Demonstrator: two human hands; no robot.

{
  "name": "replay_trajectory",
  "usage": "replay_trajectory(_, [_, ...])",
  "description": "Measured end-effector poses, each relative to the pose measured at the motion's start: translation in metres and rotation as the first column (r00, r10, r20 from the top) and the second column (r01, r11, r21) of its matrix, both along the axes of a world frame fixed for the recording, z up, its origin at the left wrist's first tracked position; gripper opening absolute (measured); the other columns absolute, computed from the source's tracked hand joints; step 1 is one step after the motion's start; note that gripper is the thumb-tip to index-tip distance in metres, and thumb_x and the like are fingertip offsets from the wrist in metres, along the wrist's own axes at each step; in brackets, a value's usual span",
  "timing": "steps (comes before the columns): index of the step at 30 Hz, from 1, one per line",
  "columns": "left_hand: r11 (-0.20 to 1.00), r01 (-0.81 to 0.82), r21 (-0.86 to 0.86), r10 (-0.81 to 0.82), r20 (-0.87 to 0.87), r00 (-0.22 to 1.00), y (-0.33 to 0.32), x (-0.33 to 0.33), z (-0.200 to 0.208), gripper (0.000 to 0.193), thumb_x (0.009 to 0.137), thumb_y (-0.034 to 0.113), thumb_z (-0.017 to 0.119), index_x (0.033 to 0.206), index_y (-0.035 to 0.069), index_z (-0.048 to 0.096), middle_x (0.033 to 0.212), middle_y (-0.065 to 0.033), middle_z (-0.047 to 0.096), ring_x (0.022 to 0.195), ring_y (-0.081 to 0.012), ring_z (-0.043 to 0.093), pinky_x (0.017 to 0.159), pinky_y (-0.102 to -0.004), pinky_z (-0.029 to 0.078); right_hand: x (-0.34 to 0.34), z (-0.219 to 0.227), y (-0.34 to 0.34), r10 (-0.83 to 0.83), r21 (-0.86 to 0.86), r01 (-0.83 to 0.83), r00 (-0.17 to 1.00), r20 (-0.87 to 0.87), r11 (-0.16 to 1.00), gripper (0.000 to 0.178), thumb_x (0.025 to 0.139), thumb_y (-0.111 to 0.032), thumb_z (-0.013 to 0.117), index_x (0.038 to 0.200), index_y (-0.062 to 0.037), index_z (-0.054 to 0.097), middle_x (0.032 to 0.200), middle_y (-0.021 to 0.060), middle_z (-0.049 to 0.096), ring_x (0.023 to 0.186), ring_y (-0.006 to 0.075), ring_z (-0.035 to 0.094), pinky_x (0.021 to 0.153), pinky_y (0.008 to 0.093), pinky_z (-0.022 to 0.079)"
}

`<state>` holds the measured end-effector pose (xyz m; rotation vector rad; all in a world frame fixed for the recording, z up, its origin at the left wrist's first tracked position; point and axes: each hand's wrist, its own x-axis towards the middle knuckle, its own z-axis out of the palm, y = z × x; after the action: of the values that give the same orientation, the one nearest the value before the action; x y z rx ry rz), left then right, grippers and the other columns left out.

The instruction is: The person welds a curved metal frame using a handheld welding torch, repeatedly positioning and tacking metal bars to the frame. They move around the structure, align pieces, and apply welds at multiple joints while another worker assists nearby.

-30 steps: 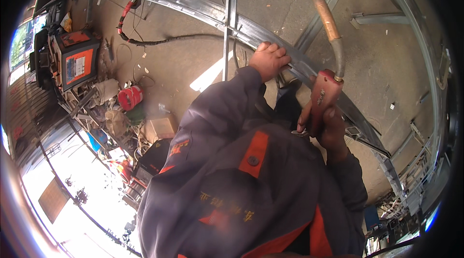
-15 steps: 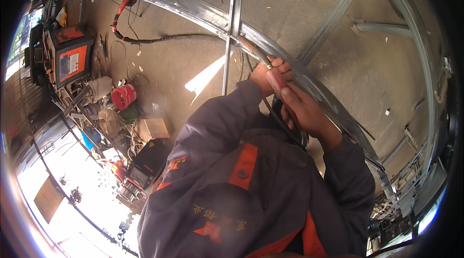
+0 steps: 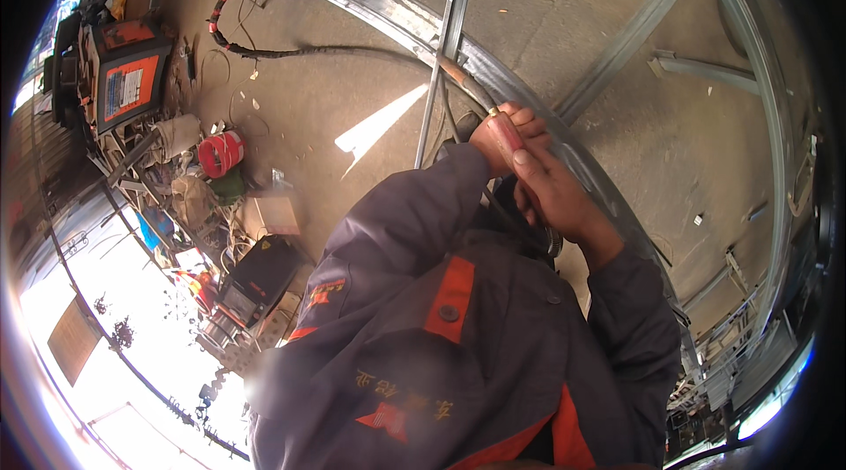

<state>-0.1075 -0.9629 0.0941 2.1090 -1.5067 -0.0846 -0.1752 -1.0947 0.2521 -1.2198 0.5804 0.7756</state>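
My right hand (image 3: 564, 192) grips a welding torch (image 3: 505, 133) by its red handle, with the thumb laid along the top. The torch's bent neck runs up and left. Its copper-coloured nozzle (image 3: 453, 72) points at the joint where a thin steel bar (image 3: 456, 7) crosses a long curved steel beam (image 3: 370, 5). Beneath the torch lies my left hand (image 3: 526, 123), fingers curled at the beam's near side. Whatever those fingers hold is hidden. The handle and neck pass over the left hand near its wrist.
A dark cable (image 3: 335, 51) with red wrapping loops across the floor. At left stand an orange-and-black machine (image 3: 132, 82), a red bucket (image 3: 220, 154), a cardboard box (image 3: 275, 213) and a black case (image 3: 264, 272). More steel bars (image 3: 626, 43) spread to the right.
The view has shifted slightly, so the beam and crossing bar sit further right in the picture. Both hands keep nearly the same pose, and the nozzle stays by the joint.
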Motion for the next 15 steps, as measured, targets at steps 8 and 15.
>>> replay_trajectory(8, [1.000,-0.002,-0.022,0.002,0.020,1.000,0.002,-0.008,-0.027,0.016,0.079,0.036,0.062,0.087,0.025,0.053,0.093,0.0058,0.049,0.093,-0.0164,0.050,0.087,-0.0341,0.042,0.005,0.013,0.011,0.029,-0.073,-0.031,0.999,-0.031,0.997,0.052,0.113,-0.045,0.047,0.150,-0.0084,0.053,0.070,0.0010,0.057,0.053,0.0085,0.051,0.051,0.0253,0.043])
replay_trajectory(15, [0.816,-0.226,0.532,-0.460,0.835,0.301,-0.007,-0.020,-0.070,0.018,0.086,0.035,0.054,0.087,0.023,0.041,0.090,0.0055,0.039,0.089,-0.0158,0.044,0.089,-0.0336,0.039,0.004,0.012,0.016,0.031,-0.091,-0.030,0.999,0.009,0.995,0.053,0.113,-0.046,0.046,0.146,-0.0053,0.054,0.070,0.0019,0.057,0.052,0.0090,0.051,0.050,0.0252,0.043])
